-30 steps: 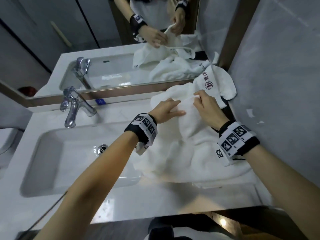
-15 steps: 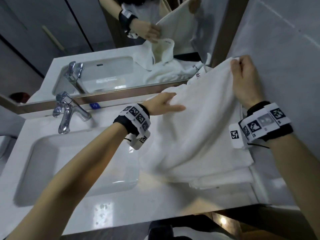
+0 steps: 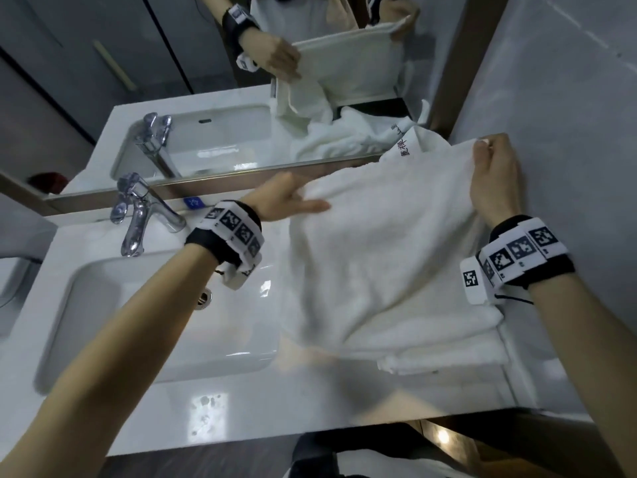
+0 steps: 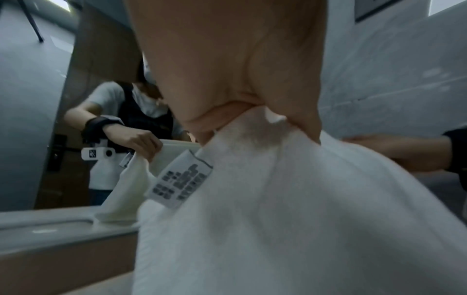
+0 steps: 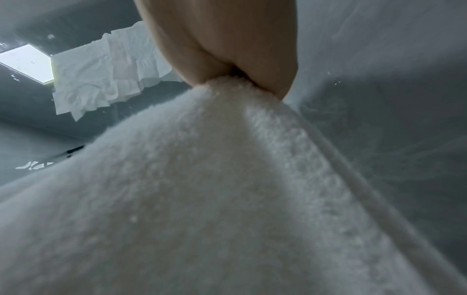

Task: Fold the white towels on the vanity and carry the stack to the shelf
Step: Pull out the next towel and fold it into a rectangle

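Both hands (image 3: 286,198) (image 3: 496,181) pinch one white towel (image 3: 379,257) above the vanity (image 3: 241,408).

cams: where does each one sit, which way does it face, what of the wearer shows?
Head: on head, down at vanity; both forearms, left hand, right hand.
Left wrist: along palm at pinched towel, mirror behind.
Right wrist: along fingers pinching towel corner, wall behind.
Shared: all three show the towel.

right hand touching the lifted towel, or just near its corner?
Touching. In the right wrist view the right hand pinches the towel corner between thumb and finger, no gap.
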`<act>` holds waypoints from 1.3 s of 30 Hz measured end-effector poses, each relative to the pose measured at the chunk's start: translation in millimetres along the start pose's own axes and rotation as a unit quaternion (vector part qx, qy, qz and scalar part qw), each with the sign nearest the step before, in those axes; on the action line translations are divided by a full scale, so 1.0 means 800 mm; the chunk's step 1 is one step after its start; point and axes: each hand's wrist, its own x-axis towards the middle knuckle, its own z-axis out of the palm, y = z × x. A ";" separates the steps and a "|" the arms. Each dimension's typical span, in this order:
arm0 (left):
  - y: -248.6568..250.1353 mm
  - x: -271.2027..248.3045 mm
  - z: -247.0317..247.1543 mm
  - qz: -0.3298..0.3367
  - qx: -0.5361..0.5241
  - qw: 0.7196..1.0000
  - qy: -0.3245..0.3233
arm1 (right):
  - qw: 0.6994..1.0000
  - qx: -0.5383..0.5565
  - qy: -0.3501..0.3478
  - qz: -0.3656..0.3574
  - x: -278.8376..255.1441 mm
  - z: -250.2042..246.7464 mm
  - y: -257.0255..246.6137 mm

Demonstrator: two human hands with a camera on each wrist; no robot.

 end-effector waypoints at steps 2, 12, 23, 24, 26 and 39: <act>-0.005 -0.002 -0.015 -0.014 0.019 1.000 0.016 | 1.000 -0.004 -0.005 0.006 0.004 0.009 -0.002; -0.094 -0.027 0.068 -0.310 0.011 0.950 -0.027 | 0.989 -0.039 -0.126 0.071 0.014 0.046 0.053; -0.136 -0.069 0.110 -0.313 -0.205 0.923 0.086 | 0.978 -0.019 -0.159 0.132 0.018 0.055 0.093; -0.136 -0.072 0.112 -0.311 -0.215 0.921 0.091 | 0.974 -0.040 -0.177 0.133 0.019 0.056 0.094; -0.134 -0.077 0.117 -0.311 -0.234 0.915 0.108 | 0.967 -0.069 -0.201 0.139 0.020 0.056 0.092; -0.148 -0.076 0.062 -0.277 -0.377 0.849 0.244 | 0.961 0.094 -0.177 0.193 0.020 0.028 0.107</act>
